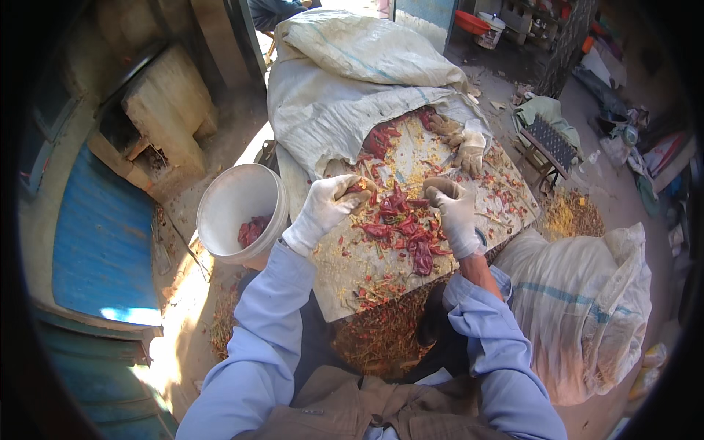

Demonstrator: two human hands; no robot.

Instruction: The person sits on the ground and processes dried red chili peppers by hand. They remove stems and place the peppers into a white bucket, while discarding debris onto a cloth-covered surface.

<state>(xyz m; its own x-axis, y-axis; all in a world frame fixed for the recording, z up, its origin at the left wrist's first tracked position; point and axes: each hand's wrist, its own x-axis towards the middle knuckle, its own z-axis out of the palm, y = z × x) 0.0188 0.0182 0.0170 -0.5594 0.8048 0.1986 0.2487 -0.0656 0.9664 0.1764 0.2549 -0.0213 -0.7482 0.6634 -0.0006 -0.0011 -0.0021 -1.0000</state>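
My left hand [335, 206], in a pale work glove, grips dried red chili pieces [360, 187] above the left side of a low board [341, 280]. To its right, my right hand [452, 212] hovers with gloved fingers curled; whether anything small sits between thumb and fingertips cannot be made out. Below and between the hands lies a loose pile of dried red chilies [399, 217], with stems, flakes and yellow seeds scattered around. A white plastic bucket [206, 220] stands beside my left hand, some red chilies [253, 230] at its bottom.
A large white woven sack [341, 104] lies across the board's far end, more chilies showing at its mouth. Soiled work gloves [467, 148] rest near it. Another woven sack [572, 297] stands at right. Stem debris [379, 341] covers the floor between my legs. A small stool [550, 146] stands beyond.
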